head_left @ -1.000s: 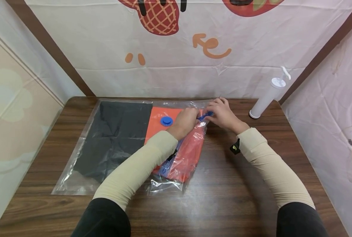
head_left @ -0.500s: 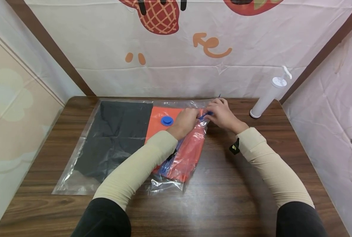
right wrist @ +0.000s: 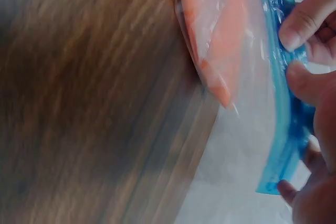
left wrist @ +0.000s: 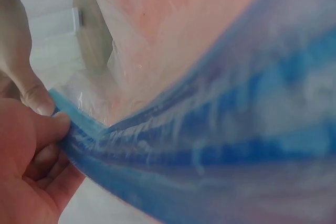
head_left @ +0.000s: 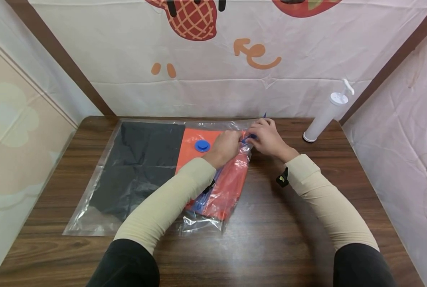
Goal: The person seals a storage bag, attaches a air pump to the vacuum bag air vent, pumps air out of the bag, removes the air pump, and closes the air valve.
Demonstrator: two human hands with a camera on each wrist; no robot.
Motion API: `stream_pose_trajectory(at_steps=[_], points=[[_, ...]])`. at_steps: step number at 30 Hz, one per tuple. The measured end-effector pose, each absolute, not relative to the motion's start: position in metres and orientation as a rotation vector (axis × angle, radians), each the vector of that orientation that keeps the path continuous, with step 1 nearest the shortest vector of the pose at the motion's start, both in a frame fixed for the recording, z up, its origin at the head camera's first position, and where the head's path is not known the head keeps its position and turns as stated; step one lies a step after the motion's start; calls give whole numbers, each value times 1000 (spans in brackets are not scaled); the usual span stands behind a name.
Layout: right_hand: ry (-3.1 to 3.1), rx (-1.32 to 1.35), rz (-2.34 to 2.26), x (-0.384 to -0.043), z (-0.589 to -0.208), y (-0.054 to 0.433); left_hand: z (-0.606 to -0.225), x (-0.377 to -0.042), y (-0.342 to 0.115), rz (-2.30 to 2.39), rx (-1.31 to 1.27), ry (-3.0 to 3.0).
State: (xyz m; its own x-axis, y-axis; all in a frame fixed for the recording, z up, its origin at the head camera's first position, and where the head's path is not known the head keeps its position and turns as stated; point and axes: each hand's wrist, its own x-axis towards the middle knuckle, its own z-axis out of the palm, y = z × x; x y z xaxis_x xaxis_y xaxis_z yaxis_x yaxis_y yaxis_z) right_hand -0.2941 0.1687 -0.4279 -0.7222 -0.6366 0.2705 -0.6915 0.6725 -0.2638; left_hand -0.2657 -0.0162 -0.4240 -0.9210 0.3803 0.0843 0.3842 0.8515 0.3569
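A clear plastic vacuum storage bag (head_left: 87, 221) lies at the back of the table, its right part folded or lifted. Inside it are a dark folded cloth (head_left: 138, 167) and an orange one (head_left: 192, 137). A round blue valve (head_left: 202, 146) sits over the orange part. My left hand (head_left: 223, 148) pinches the bag's blue zip strip (left wrist: 157, 150) between thumb and fingers. Close beside it, my right hand (head_left: 267, 137) pinches the same strip near its end. In the right wrist view the two thumbs almost meet on the strip (right wrist: 281, 129).
A white hand pump (head_left: 321, 119) with a handle on top stands at the back right of the wooden table (head_left: 271, 239). A printed cloth (head_left: 127, 48) hangs behind the table, and cloth sides hang left and right.
My right hand has shifted very slightly left along the strip. More of the blue strip's tip shows above its fingers. My left hand and the rest of the bag stay nearly still.
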Motion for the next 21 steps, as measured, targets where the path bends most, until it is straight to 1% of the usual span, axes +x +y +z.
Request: stream_pose_trajectory(at_steps=[21], points=[[-2784, 1086, 619, -301, -413, 185, -416, -264, -16, -681, -587, -3047]])
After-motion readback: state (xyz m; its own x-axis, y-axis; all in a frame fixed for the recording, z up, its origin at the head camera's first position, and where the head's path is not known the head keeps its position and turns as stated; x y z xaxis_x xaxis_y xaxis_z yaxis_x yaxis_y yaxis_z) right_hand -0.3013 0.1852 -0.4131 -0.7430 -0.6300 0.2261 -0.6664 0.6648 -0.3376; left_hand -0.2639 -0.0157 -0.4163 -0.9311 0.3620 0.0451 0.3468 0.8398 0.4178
